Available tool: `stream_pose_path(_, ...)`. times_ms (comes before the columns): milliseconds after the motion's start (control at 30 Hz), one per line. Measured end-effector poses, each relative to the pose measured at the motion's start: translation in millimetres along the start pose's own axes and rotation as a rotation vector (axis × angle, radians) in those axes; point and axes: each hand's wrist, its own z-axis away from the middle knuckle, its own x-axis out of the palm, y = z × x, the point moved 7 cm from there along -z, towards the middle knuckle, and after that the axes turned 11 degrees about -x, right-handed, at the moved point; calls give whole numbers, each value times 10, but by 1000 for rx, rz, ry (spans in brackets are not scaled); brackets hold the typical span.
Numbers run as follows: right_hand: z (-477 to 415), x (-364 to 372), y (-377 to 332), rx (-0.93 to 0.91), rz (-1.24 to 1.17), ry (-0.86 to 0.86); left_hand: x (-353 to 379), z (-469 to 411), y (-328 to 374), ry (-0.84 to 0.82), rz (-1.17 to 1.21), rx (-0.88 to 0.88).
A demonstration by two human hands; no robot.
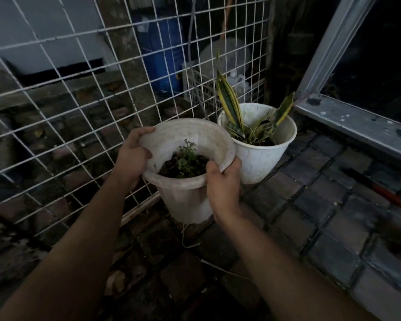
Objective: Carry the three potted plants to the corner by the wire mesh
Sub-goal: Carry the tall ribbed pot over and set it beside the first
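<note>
Both hands, left hand (132,154) and right hand (222,181), gripped the near pot (185,198) by its rim beside the mesh (79,89); another pot (259,156) already stood in the corner (no third in sight).

Arms outstretched, left hand (132,156) and right hand (222,181) in curled grips

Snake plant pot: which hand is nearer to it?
Right. The right hand grips the held pot next to the snake plant pot; the left hand grips its opposite rim.

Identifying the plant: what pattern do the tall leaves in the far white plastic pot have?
Tall pointed leaves: dark green, yellow edges; head view.
</note>
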Motion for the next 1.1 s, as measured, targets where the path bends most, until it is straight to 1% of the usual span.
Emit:
stream_pose_path(133, -133, -74, 1, 7, 26, -64, 39, 62, -51, 7, -22, 31)
stream_pose_path(267, -280, -144, -6, 49, 79, -152, 87, 111, -111, 62, -5, 25)
stream_pose_path(467, -422, -181, -12, 128, 84, -163, 178, 228, -113, 143, 47, 71)
stream_pose_path(567, -472, -182, -33, 139, 115, -184, 217, 269, -109, 181, 53, 86)
stream_pose_path(633, -499, -197, -69, 122, 177, -222, 228, 271, -95, 193, 29, 92)
stream_pose_path(667, -504, -199, -95, 88, 237, -248, 223, 265, -90, 193, 25, 97)
stream_pose_path(733, -466, -174, -198, -65, 416, -294, 217, 241, -102, 187, -17, 96)
stream_pose_path(800, -368, -108, -315, -252, 595, -321, 197, 215, -108, 204, -151, 88)
stream_pose_path(867, -286, -18, -398, -385, 722, -372, 167, 229, -83, 212, -309, 116)
stream_pose_path(933, -232, 59, -446, -492, 812, -453, 181, 289, -34, 136, -436, 227)
stream_pose_path(1000, -186, 108, -472, -613, 881, -521, 219, 349, -18, 34, -577, 383)
stream_pose_path(1100, -86, 125, -437, -800, 924, -624, 219, 463, 15, 16, -669, 647)
